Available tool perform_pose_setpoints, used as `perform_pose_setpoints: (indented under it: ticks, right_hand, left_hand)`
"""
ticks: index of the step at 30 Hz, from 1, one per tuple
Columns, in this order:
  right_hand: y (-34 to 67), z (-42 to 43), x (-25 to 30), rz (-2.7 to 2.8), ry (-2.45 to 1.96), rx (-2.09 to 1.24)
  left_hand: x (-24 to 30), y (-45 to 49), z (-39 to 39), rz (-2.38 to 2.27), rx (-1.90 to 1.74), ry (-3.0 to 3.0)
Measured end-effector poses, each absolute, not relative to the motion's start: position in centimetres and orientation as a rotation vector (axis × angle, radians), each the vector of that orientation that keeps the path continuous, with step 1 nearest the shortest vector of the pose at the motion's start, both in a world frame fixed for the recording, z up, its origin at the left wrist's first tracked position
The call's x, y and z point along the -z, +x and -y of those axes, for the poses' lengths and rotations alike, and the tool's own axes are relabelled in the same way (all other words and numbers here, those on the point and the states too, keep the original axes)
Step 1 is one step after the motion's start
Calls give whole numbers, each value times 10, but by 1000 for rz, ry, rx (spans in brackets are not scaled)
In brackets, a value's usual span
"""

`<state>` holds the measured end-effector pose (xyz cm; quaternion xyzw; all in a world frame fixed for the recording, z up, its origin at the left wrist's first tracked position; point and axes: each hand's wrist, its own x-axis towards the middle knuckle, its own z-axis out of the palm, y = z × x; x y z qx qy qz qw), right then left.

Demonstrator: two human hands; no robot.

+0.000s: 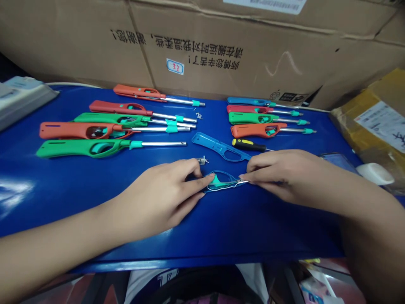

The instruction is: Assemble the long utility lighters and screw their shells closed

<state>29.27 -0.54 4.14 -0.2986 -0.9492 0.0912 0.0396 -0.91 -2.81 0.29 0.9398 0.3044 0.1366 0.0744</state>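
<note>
Fingers [202,179] of left hand [164,196] and right hand [284,173] pinch shut on the shell [221,182], lying mid surface [79,190] at 6 o'clock from the cover [218,147]; pressing it flat should steady its small parts.

Glossy blue table [221,236], light glare on its left part. Behind the table: large cardboard boxes [253,42], printed, one white sticker [175,66]. Grey case [22,99] at the table's left end; taped brown parcel [376,114] at its right.
</note>
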Motion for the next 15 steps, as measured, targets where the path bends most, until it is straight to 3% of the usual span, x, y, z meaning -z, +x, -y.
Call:
perform_pose_setpoints:
  ticks: [8,15]
  right_hand:
    - [282,12,-41,3042,-947,-60]
    - [285,13,-39,2922,-1043,-348]
  left_hand:
    - [-3,-9,27,-934,-403,2804]
    - [-4,-8,27,-917,-425,2804]
